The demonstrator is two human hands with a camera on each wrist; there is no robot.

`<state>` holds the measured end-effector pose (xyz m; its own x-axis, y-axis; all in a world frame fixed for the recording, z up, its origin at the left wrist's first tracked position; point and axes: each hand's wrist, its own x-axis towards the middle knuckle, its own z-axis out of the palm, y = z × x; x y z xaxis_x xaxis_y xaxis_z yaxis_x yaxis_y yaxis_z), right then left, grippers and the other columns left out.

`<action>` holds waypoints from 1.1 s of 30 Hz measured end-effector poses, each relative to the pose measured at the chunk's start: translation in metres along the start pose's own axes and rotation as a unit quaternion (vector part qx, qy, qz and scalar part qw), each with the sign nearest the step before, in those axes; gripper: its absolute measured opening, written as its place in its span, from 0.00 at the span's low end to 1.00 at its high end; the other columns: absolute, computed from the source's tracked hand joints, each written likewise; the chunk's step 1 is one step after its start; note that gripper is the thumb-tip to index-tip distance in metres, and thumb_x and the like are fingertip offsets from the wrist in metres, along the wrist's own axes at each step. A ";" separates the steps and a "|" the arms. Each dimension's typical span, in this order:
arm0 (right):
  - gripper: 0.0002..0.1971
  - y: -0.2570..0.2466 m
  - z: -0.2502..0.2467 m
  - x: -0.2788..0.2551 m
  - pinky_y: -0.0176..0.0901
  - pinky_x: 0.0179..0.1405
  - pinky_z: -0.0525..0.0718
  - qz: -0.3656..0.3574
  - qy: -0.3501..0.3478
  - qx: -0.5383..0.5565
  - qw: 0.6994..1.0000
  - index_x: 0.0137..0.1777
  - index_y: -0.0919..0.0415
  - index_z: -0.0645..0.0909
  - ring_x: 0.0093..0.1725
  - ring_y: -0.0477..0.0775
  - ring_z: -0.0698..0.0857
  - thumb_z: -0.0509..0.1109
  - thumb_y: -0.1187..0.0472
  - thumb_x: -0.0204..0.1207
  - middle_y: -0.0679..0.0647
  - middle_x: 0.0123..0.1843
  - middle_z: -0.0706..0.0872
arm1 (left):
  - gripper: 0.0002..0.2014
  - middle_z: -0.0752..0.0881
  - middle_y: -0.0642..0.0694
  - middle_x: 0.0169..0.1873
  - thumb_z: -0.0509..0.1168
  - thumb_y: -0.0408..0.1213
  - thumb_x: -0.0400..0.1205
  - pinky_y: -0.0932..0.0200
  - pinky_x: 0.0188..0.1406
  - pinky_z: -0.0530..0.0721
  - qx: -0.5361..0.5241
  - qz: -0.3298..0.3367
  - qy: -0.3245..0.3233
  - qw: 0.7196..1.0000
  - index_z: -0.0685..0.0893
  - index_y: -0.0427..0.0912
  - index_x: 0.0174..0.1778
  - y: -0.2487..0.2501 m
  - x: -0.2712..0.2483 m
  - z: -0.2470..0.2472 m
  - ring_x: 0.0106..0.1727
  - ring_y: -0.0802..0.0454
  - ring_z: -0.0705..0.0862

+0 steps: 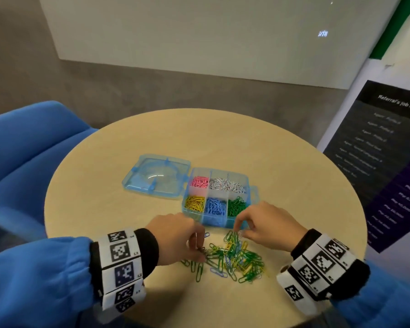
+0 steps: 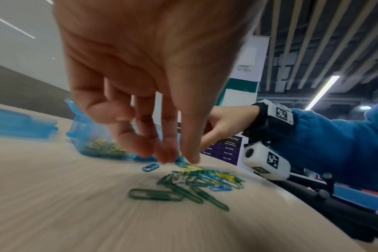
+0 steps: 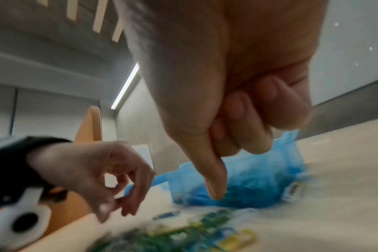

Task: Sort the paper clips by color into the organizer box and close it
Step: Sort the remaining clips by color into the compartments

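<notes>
Both hands work the loose paper clips near the table's front edge: left hand pinching white clips, right hand curled, its hold unclear. The organizer box lies open, its long axis crosswise.

The right wrist view is smeared by motion blur: the pile of paper clips along the bottom edge reads only as green, blue and yellow streaks, and the organizer box at centre right is a blue haze whose compartments cannot be told apart. In that view the right hand is cut off by the top edge. In the head view the left hand covers its own fingertips at lower centre, so whether its grip holds a clip cannot be told. The right hand's fingertips, at the pile's upper edge, are too small to show a pinched clip. The poster at the right edge carries mostly illegible print. The tabletop is cut off at the bottom edge.
</notes>
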<state>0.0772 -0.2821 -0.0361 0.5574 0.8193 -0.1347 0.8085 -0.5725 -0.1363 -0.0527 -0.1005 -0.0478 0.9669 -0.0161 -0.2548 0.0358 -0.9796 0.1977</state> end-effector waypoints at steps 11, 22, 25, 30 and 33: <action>0.07 0.003 0.006 -0.008 0.38 0.39 0.77 -0.041 -0.007 -0.087 0.995 0.52 0.49 0.87 0.44 0.49 0.84 0.68 0.53 0.80 0.45 0.42 0.86 | 0.10 0.86 0.58 0.50 0.67 0.54 0.80 0.61 0.43 0.74 0.028 -0.007 0.011 1.000 0.84 0.56 0.53 0.000 0.015 0.002 0.51 0.54 0.83; 0.04 0.019 -0.016 -0.005 0.30 0.27 0.69 -0.057 -0.068 0.050 0.995 0.41 0.56 0.86 0.24 0.40 0.74 0.70 0.60 0.73 0.42 0.24 0.76 | 0.05 0.83 0.61 0.45 0.68 0.53 0.79 0.65 0.35 0.71 -0.034 0.017 0.008 0.999 0.83 0.57 0.45 -0.015 0.009 -0.001 0.40 0.63 0.77; 0.06 0.030 -0.035 0.016 0.28 0.29 0.72 -0.044 0.010 0.126 0.991 0.37 0.53 0.84 0.24 0.38 0.75 0.72 0.62 0.75 0.42 0.26 0.81 | 0.06 0.86 0.62 0.46 0.70 0.52 0.79 0.70 0.33 0.71 -0.058 0.028 0.007 0.998 0.85 0.55 0.45 -0.019 0.008 -0.011 0.35 0.70 0.76; 0.03 0.037 -0.047 0.053 0.31 0.33 0.72 0.007 0.123 0.149 0.981 0.44 0.54 0.87 0.28 0.37 0.78 0.72 0.61 0.77 0.45 0.31 0.83 | 0.05 0.88 0.58 0.35 0.74 0.44 0.77 0.71 0.35 0.77 -0.157 0.039 0.028 0.986 0.85 0.53 0.37 -0.019 0.026 -0.036 0.29 0.72 0.80; 0.05 0.030 -0.042 0.049 0.27 0.31 0.70 -0.001 0.118 0.134 0.984 0.48 0.55 0.88 0.30 0.38 0.78 0.71 0.59 0.78 0.45 0.34 0.84 | 0.06 0.88 0.56 0.34 0.74 0.43 0.77 0.68 0.37 0.81 -0.188 0.029 0.088 0.978 0.84 0.52 0.38 -0.015 0.050 -0.060 0.32 0.66 0.83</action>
<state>0.1369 -0.2581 -0.0057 0.6096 0.7872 0.0938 0.7486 -0.5326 -0.3948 0.0104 -0.0747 -0.0069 0.9974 -0.0028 -0.0716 0.0372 -0.8344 0.5499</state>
